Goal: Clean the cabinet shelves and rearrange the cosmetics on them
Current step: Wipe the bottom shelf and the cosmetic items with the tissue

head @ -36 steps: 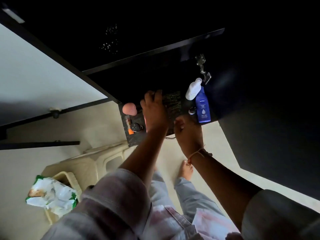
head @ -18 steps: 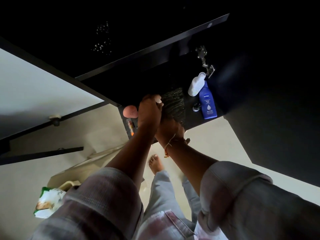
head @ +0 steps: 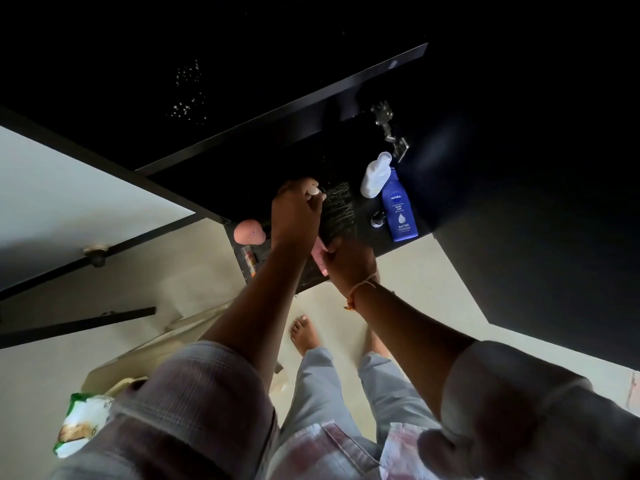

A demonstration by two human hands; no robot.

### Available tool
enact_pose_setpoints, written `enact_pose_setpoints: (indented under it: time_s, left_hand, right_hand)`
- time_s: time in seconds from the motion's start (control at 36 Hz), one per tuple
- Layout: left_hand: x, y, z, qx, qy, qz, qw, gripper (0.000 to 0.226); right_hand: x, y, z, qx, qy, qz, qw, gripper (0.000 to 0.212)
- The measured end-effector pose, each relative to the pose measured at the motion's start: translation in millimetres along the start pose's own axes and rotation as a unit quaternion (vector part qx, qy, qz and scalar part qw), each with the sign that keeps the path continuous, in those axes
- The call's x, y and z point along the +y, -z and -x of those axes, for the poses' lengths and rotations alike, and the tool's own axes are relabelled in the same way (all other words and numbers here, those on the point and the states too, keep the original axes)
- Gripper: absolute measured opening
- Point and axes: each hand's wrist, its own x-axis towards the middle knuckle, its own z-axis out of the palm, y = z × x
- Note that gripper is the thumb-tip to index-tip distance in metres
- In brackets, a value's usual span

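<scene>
Shelf (head: 363,221) held blue lotion bottle (head: 399,206) beside white bottle (head: 375,176) at its right end. I saw left hand (head: 296,214) grip curled round a pale item (head: 312,189), right hand (head: 350,263) grip pinching a pink tube (head: 318,253).

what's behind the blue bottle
A white bottle stands right behind the blue bottle, a metal hinge beyond. The blue bottle covers part of its side; deeper in is too dark.

The shelf (head: 365,237) bears 2 bottles at the right: the body-milk bottle (head: 399,206) near, the capped bottle (head: 374,174) just behind it, a small jar (head: 376,220) at its left. At the left end sits a rounded case (head: 248,232), with a slim tube (head: 250,259) nearer. Between them the left hand (head: 294,216) grips a small item (head: 313,190); nearer, the right hand (head: 348,263) pinches a flat stick (head: 319,255).
</scene>
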Motion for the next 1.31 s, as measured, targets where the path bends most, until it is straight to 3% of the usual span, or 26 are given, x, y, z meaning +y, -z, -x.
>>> enact_pose_setpoints:
  time_s: [0.11, 0.31, 0.56, 0.81, 1.08, 1.22, 1.31]
  left_hand:
    - [10.3, -2.8, -2.0, -0.014, 0.009, 0.051, 0.999, 0.022]
    - [24.1, -26.9, -7.4, -0.039, -0.006, 0.048, 0.998, 0.024]
    - [31.8, -52.9, -23.0, -0.074, -0.012, 0.021, 0.997, 0.022]
    - [31.2, -58.9, -28.4, -0.072, -0.031, -0.037, 0.996, 0.021]
    - [27.3, -63.4, -19.3, -0.068, -0.024, 0.018, 0.997, 0.027]
    - [19.7, -66.4, -9.2, -0.067, 0.031, 0.043, 0.996, 0.049]
    - [16.6, -67.3, 6.9, -0.03, 0.061, 0.04, 0.997, 0.047]
  right_hand:
    - [31.1, 18.1, 23.1, 0.047, -0.067, -0.075, 0.994, 0.034]
    - [80.2, 31.6, 64.0, 0.115, -0.106, -0.092, 0.983, 0.016]
    - [106.3, 25.2, 65.0, 0.096, -0.123, -0.169, 0.973, 0.002]
    - [113.1, 21.4, 41.9, 0.071, -0.135, -0.239, 0.959, 0.006]
    - [114.4, 15.7, 10.3, 0.093, -0.184, -0.265, 0.942, 0.015]
    - [113.0, 12.2, 1.9, 0.099, -0.205, -0.275, 0.934, 0.021]
    - [109.4, 13.3, -1.8, 0.098, -0.214, -0.265, 0.935, 0.029]
